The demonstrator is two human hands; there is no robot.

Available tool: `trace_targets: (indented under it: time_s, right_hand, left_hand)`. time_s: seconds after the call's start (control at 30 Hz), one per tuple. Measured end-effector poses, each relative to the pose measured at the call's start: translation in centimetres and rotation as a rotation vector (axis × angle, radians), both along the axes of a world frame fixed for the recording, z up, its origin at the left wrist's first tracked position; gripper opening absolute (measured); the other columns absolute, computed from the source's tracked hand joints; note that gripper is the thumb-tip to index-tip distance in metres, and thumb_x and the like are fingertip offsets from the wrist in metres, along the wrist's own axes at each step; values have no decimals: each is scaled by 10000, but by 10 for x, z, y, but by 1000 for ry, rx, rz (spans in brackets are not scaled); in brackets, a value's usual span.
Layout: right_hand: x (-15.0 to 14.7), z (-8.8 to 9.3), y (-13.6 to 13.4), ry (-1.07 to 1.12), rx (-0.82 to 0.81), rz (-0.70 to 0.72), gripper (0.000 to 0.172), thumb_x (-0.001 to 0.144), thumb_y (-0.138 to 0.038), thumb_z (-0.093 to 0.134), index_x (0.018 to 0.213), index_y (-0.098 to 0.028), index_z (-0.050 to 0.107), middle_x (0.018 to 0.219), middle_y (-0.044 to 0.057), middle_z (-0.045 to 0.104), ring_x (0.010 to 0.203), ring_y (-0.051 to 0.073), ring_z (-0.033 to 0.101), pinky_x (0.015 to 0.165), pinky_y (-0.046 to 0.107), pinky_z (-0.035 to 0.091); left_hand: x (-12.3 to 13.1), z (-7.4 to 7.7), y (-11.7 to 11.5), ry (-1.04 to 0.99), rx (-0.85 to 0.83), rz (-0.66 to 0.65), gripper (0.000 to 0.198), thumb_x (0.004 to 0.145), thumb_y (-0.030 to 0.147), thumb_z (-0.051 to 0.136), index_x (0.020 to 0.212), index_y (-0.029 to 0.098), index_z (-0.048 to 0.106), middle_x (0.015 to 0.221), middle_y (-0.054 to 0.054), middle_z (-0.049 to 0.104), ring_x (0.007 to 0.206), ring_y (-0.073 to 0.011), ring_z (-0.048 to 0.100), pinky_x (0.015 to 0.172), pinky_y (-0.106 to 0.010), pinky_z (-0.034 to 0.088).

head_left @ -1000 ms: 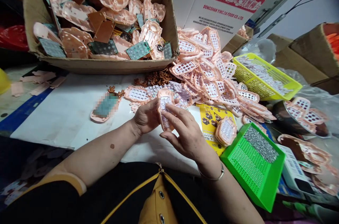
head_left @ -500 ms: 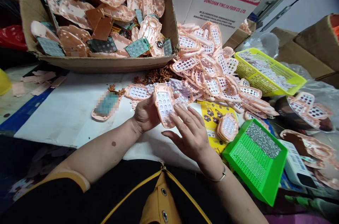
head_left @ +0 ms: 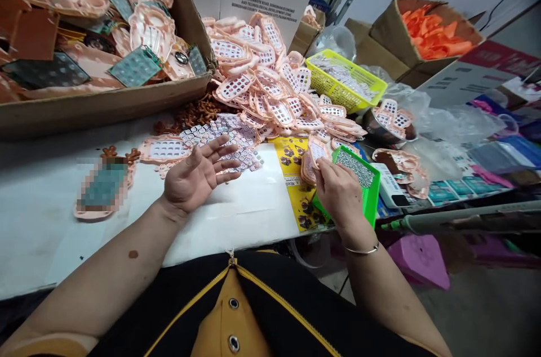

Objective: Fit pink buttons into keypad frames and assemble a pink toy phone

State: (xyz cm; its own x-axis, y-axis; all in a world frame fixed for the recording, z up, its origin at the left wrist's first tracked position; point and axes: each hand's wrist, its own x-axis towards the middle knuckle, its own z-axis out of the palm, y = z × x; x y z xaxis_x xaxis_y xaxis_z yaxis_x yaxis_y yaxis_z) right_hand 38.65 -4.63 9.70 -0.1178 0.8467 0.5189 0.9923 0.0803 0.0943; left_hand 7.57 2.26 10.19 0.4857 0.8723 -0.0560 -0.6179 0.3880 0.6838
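Pink shell (head_left: pixel 316 150), held in the right hand (head_left: pixel 340 193) over a small stack of like shells (head_left: pixel 307 164), just beside the green tray (head_left: pixel 371 195) at the table's right edge. Fingers closed around its lower end, thumb on top; hard to tell, with the hand covering it, whether already resting on the stack or just above. Left hand (head_left: pixel 195 177) empty, palm up and fingers spread, hovering over the white sheet (head_left: pixel 236 210) near the loose keypad mats (head_left: pixel 228 137).

Best done by lowering flat, edges lined up with the shell beneath, letting go only once seated, so the stack stays square and nothing slides toward the drop at the edge. Worth keeping the wrist clear of the tray's near wall, since a nudge would tip its small silver parts.

Open room mostly on the white sheet, between the left hand and the body. Crowded farther back: big heap of pink shells (head_left: pixel 262 81), yellow basket (head_left: pixel 344 81), cardboard box (head_left: pixel 105 103) along the left. Blurred flat piece (head_left: pixel 101 188) lying well apart on the sheet's left.
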Motion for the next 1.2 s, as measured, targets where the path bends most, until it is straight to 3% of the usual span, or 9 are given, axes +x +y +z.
trace_targets:
  time_s: [0.17, 0.3, 0.57, 0.67, 0.73, 0.83, 0.97, 1.1, 1.2]
  right_hand:
    - [18, -16, -5, -162, -205, -70, 297, 974, -215, 437, 1062, -111, 701, 1092, 166, 759, 948, 263, 711, 900, 397, 470]
    - [14, 1, 9, -176, -191, -69, 378, 1010, -347, 400, 1032, -136, 713, 1068, 160, 760, 903, 268, 699, 824, 380, 456]
    - [-27, 37, 110, -176, -137, 113, 379, 944, -279, 523, 1269, -104, 606, 1238, 220, 674, 1045, 309, 641, 865, 423, 455]
    - [-37, 37, 135, -151, -184, 92, 292, 929, -176, 466, 1125, -127, 676, 1007, 174, 735, 886, 262, 659, 825, 405, 444]
    - [-38, 38, 139, 77, -113, 74, 259, 918, -224, 481, 1043, -154, 698, 840, 112, 725, 754, 219, 632, 749, 371, 445]
    - [-36, 38, 132, 740, 43, 127, 258, 847, -366, 595, 1000, -184, 696, 798, 47, 690, 690, 174, 599, 655, 327, 465]
    - [-42, 34, 111, 1540, -49, 237, 233, 729, -400, 736, 813, -195, 662, 723, -23, 630, 635, 111, 590, 626, 282, 529]
    - [-63, 26, 89, 1755, -123, 286, 218, 700, -348, 771, 817, -193, 672, 844, 7, 698, 732, 126, 657, 652, 287, 578]
    - [-86, 16, 72, 1662, -77, 321, 222, 770, -364, 737, 925, -211, 699, 870, 12, 713, 707, 123, 656, 626, 292, 579]
  left_hand:
    - [0, -3, 2, 13, -17, 12, 670, 653, 580, 797, 1178, 180, 679, 1170, -94, 678, 930, -218, 681, 808, -378, 600]
    - [0, -7, 4, 12, -27, 11, 651, 670, 565, 790, 1189, 189, 677, 1194, -100, 671, 931, -220, 678, 815, -385, 597]
    - [-3, -11, 6, -22, -43, 16, 634, 670, 539, 798, 1183, 186, 680, 1176, -106, 677, 921, -223, 678, 808, -380, 592]
    - [-4, -14, 8, -39, -47, 34, 598, 701, 518, 780, 1187, 188, 671, 1173, -108, 679, 910, -215, 679, 804, -376, 588]
    - [-4, -15, 9, -39, -60, 43, 559, 729, 501, 760, 1185, 192, 666, 1158, -104, 684, 900, -209, 680, 802, -377, 587]
    - [-1, -16, 9, -37, -68, 37, 545, 727, 495, 765, 1167, 190, 667, 1142, -101, 687, 884, -205, 683, 798, -378, 588]
    - [1, -17, 8, -27, -63, 30, 569, 684, 492, 801, 1147, 187, 673, 1114, -91, 690, 863, -197, 687, 778, -363, 595]
    - [1, -15, 7, -30, -79, 24, 580, 658, 489, 818, 1130, 189, 666, 1109, -96, 688, 840, -194, 688, 768, -362, 595]
    - [3, -13, 5, 10, -139, 22, 590, 686, 483, 808, 1167, 192, 630, 1157, -114, 677, 888, -214, 694, 788, -375, 588]
